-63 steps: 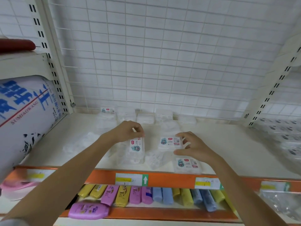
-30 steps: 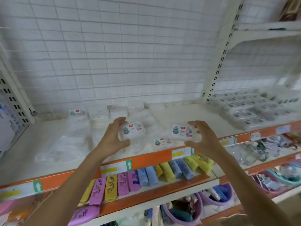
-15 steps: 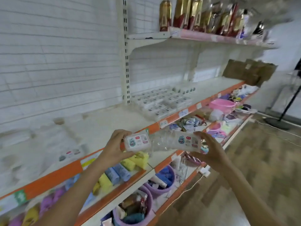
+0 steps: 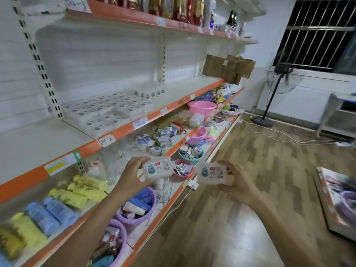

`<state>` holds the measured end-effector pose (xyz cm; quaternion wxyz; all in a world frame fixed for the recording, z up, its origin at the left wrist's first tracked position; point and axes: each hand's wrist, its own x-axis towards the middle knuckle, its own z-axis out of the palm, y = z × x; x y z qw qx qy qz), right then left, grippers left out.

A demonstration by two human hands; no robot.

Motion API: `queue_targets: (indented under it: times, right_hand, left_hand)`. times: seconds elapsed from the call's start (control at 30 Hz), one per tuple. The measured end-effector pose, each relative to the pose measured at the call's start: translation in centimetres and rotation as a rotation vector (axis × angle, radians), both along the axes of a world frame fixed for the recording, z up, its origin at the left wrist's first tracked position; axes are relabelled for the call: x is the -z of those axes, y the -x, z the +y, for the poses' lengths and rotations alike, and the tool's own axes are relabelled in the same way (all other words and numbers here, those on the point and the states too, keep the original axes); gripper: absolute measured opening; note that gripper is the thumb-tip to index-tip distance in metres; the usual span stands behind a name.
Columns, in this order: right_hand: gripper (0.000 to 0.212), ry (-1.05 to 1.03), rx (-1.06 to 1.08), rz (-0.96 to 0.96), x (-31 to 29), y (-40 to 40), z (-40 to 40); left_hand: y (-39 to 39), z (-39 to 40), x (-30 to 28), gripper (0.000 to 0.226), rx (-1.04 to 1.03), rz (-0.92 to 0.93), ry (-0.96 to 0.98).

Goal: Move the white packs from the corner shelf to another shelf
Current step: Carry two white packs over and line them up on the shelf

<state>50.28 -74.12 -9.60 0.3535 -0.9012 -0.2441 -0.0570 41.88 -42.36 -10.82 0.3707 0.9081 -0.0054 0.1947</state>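
My left hand point(image 4: 133, 177) grips a white pack point(image 4: 158, 168) with a small picture and a red label, held in the air in front of the lower shelves. My right hand point(image 4: 238, 182) grips a second white pack point(image 4: 212, 173) of the same kind, a little to the right over the floor. Both packs face me, side by side. On the white shelf with the orange edge point(image 4: 119, 132), further along, several like packs lie in neat rows point(image 4: 107, 110), with a few more standing behind them point(image 4: 152, 92).
Lower shelves hold yellow and blue tubes point(image 4: 63, 199), purple tubs point(image 4: 138, 207), a pink basin point(image 4: 202, 106) and small goods. Bottles stand on the top shelf point(image 4: 173, 8). Cardboard point(image 4: 229, 68) hangs at the shelf's end. A standing fan point(image 4: 279, 81), cables and wooden floor point(image 4: 250, 189) lie to the right.
Both hands lifted one pack each off the corner shelf. My view has swung right along the aisle, and the packs are carried away from the corner toward the shelf with the rows.
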Motion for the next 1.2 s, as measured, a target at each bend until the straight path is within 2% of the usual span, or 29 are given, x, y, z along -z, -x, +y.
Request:
queue_targets:
  times: [0.2,0.33,0.47,0.63,0.83,1.0,1.2]
  right_hand:
    - [0.07,0.014,0.001,0.024,0.1,-4.6,-0.6]
    - [0.069,-0.004,-0.025,0.01,-0.2,-10.4,0.8]
    - [0.07,0.011,-0.09,-0.031,-1.7,-17.4,4.5]
    - [0.069,0.039,-0.288,-0.061,-4.4,-25.8,12.1]
    - [0.064,0.007,-0.568,-0.118,-7.0,-31.7,23.7]
    - [0.064,-0.016,-0.831,-0.127,-7.9,-32.9,33.8]
    - [0.07,0.168,-1.079,-0.118,-6.9,-32.5,42.6]
  left_hand:
    - [-5.9,-0.7,0.9,0.063,0.018,0.013,-0.005]
    - [-10.9,0.2,0.9,0.066,-0.007,0.014,0.058]
    - [-15.8,2.3,0.0,0.064,-0.081,-0.037,0.079]
    - [-20.1,8.2,-2.6,0.059,-0.189,-0.148,0.1]
    - [-19.9,15.6,-5.2,0.059,-0.44,-0.229,0.103]
    - [-16.8,20.0,-6.1,0.056,-0.671,-0.201,0.174]
    - [-13.7,22.0,-5.3,0.053,-0.85,-0.16,0.276]
